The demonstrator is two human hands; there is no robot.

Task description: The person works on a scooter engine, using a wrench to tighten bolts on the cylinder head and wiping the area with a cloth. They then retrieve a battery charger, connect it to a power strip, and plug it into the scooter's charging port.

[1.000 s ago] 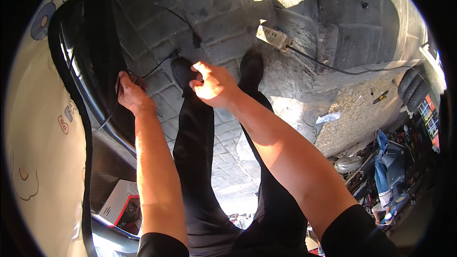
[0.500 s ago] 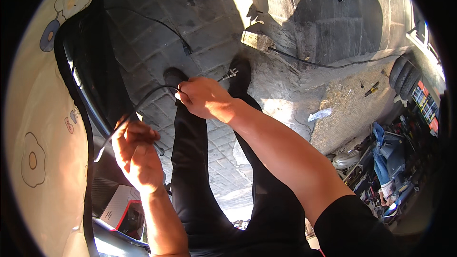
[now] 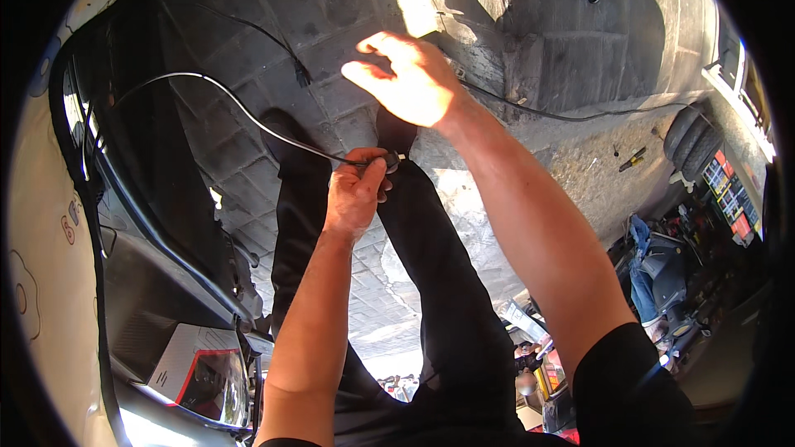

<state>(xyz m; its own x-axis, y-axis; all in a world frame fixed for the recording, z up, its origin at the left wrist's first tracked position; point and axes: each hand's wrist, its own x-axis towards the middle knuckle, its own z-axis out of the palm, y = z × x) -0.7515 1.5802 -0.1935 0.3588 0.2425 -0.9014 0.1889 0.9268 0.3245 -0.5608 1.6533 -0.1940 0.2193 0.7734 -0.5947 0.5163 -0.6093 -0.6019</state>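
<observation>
My left hand (image 3: 356,199) pinches a black power plug (image 3: 392,162) between thumb and fingers, its metal prongs pointing right, just above my right knee. From the plug a black cord (image 3: 240,99) arcs away to the left, toward the vehicle. Holding nothing, my right hand (image 3: 410,83) is stretched out beyond it, fingers apart. Behind that hand the power strip on the ground is almost wholly hidden; its black cable (image 3: 571,118) shows, running off to the right.
Another black cable end (image 3: 302,76) lies on the paving at the far left. A vehicle's dark frame (image 3: 153,219) and printed cover (image 3: 50,364) border the left side, with a light-and-red box (image 3: 186,364) below. At right are a tyre (image 3: 694,145), a yellow-black tool (image 3: 633,157) and piled parts.
My right hand has let go of the plug and moved up and right, opening. My left hand has moved right from the cord and now holds the plug. The view shifted slightly.
</observation>
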